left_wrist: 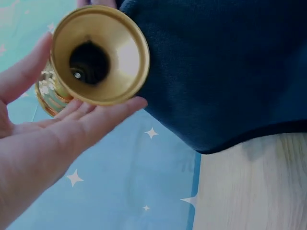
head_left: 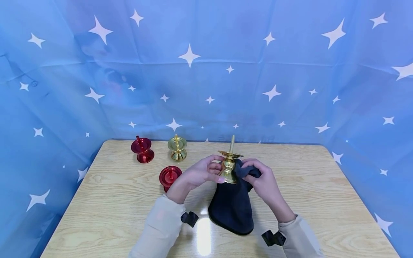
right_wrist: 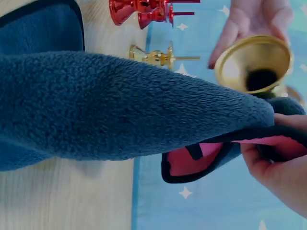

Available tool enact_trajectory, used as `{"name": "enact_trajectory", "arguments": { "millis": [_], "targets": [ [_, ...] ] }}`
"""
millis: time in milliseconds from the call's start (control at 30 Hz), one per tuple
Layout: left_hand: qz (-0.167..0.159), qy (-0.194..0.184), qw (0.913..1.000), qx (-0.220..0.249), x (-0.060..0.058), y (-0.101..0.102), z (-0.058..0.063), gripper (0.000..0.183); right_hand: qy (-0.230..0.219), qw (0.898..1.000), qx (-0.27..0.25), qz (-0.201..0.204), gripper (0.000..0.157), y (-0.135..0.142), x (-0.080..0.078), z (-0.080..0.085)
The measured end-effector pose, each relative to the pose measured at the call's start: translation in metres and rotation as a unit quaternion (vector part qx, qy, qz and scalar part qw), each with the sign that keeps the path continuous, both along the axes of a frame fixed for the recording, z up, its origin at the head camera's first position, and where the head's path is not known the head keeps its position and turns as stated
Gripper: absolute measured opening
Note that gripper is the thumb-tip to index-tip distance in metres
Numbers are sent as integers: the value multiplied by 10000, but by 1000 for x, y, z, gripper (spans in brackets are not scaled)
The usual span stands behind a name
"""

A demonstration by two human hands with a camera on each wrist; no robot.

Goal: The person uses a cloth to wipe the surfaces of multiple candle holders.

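Observation:
My left hand holds a gold candlestick by its flared base, above the table. Its spike points up in the head view, and the hollow underside of the base faces the left wrist camera. In my right hand is a dark navy cloth, pinched near its upper edge and pressed close against the candlestick's side. The rest of the cloth hangs down toward the tabletop. A pink lining with black edging shows in the right wrist view.
Left of my hands on the wooden table stand a smaller gold candlestick, a red candlestick at the back left, and another red candlestick beside my left forearm. A blue star-patterned curtain rises behind the table.

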State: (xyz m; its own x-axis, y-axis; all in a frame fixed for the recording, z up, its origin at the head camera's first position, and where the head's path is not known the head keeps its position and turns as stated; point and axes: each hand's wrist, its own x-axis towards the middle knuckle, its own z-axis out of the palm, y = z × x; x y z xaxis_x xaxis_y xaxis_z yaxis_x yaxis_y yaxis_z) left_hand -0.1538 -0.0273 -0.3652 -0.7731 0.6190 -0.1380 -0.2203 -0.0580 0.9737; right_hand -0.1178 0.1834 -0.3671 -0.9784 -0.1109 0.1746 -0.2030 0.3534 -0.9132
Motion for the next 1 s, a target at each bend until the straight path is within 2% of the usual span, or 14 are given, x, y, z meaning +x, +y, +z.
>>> {"name": "enact_trajectory", "arguments": {
  "millis": [233,433,533,633,800,867,1000],
  "targets": [
    [67,-14,10000,-26,-1,0,4,93,-77,9997,-211,-59,18,1,-2,-4],
    [100,329,9982,-486,-2,2,3,94,-1,9998,-134,-120,18,0,-2,-5],
    [124,435,9968,-660,-2,5,3,88,-2,9998,-85,-172,18,0,-1,-6],
    [283,534,9948,-818,-1,7,3,73,-4,9997,-103,-210,17,1,-1,-8],
    [932,652,9882,-1029,-2,11,6,50,19,9997,-122,-204,17,2,-1,-10],
    [1163,548,9876,-896,-3,13,6,43,45,9998,-94,-163,17,2,-1,-10],
    [1467,91,9883,-410,-8,16,5,34,71,9999,-66,-72,18,2,-3,-12]
  ]
}}
